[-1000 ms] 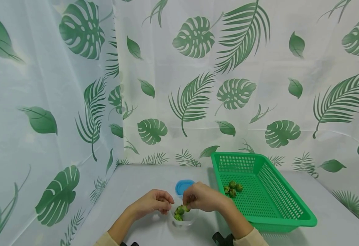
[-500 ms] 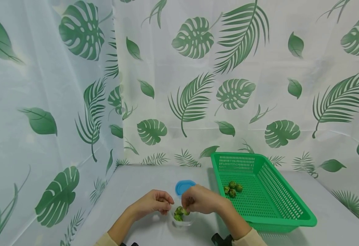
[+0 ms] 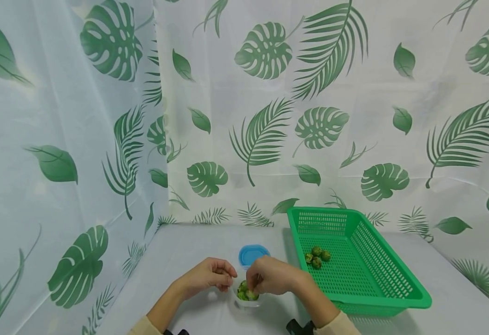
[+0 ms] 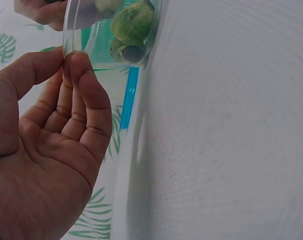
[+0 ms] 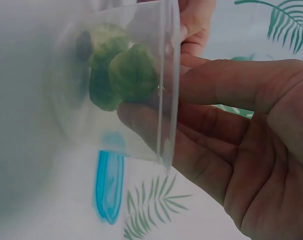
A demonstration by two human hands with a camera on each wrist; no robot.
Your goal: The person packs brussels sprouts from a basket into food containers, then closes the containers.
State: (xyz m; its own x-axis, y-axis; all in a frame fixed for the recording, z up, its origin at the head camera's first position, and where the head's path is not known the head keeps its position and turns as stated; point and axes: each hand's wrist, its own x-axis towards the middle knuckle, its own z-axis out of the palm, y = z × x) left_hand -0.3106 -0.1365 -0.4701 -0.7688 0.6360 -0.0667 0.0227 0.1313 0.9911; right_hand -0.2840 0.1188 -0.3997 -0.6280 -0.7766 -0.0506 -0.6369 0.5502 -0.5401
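A small clear plastic container [image 3: 248, 304] stands on the table with several green Brussels sprouts [image 3: 242, 295] in it. My left hand [image 3: 208, 278] pinches its rim between thumb and fingertips, as the left wrist view shows, where one sprout [image 4: 133, 23] lies against the clear wall. From the other side my right hand [image 3: 275, 276] reaches over the rim. Seen through the wall in the right wrist view, its fingertips are inside the container and pinch a Brussels sprout [image 5: 134, 74]. Part of that sprout is hidden by the fingers in the head view.
Just behind the container lies a blue lid [image 3: 254, 254]. A green perforated basket [image 3: 378, 305] stands to the right, with several Brussels sprouts [image 3: 316, 264] near its left side. Leaf-patterned curtains [image 3: 269, 139] close off the back and the left.
The right hand has lowered into the container with the sprout, which now sits among the others. More of the blue lid shows behind it. The left hand has stayed at the rim.
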